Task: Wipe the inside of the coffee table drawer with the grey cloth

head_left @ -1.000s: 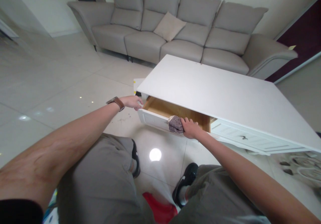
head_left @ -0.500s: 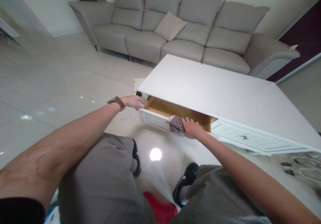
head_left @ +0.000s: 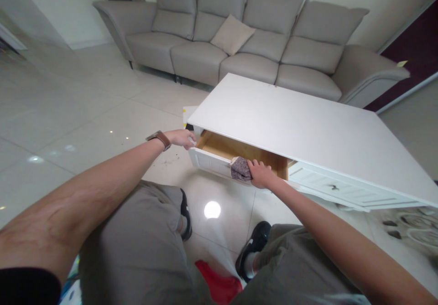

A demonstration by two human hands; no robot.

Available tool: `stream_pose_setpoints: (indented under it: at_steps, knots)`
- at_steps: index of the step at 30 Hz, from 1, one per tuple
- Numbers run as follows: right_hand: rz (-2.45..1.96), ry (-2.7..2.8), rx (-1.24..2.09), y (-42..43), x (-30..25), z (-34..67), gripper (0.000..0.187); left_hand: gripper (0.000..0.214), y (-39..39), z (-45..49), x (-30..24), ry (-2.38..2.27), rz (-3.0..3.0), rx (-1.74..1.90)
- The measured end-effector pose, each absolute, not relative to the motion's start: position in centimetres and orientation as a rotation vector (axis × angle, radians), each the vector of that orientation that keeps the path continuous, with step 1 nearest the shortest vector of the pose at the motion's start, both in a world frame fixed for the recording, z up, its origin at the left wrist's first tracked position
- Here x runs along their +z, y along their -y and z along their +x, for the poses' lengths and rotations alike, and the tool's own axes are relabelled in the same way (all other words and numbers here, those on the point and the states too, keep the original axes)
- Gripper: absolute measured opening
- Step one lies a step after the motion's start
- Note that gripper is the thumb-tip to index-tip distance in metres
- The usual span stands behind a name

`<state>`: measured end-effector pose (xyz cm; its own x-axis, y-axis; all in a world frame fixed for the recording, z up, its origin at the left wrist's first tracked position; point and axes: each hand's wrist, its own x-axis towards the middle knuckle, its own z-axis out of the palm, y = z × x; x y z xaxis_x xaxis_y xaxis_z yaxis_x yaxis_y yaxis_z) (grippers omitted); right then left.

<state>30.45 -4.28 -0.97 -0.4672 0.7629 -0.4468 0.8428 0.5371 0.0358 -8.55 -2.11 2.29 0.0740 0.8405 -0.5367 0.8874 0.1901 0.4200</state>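
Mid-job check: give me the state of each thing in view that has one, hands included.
Left drawer: pulled partly open
Right drawer: shut
Cloth: bunched, against the left drawer's front
Right hand: holding the cloth
Left hand: fingers bent, by the left drawer's corner
Watch: strapped on
Cushion: leaning on the sofa

Beige cushion [head_left: 232, 35] on grey sofa [head_left: 251, 69]

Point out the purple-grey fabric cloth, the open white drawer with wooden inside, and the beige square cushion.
Purple-grey fabric cloth [head_left: 241, 169], head view: middle of its visible surface.
Open white drawer with wooden inside [head_left: 211, 162], head view: front panel, left of the cloth.
Beige square cushion [head_left: 232, 35], head view: middle of its front face.
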Motion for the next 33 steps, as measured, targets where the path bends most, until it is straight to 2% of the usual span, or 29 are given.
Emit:
stream_pose_setpoints:
  at_steps: [33]
  knots:
    - [1.287,-2.397,-0.239,4.00,-1.38,30.24,0.077,0.061,2.53,-8.07,2.86,-1.761,1.618,-0.062]
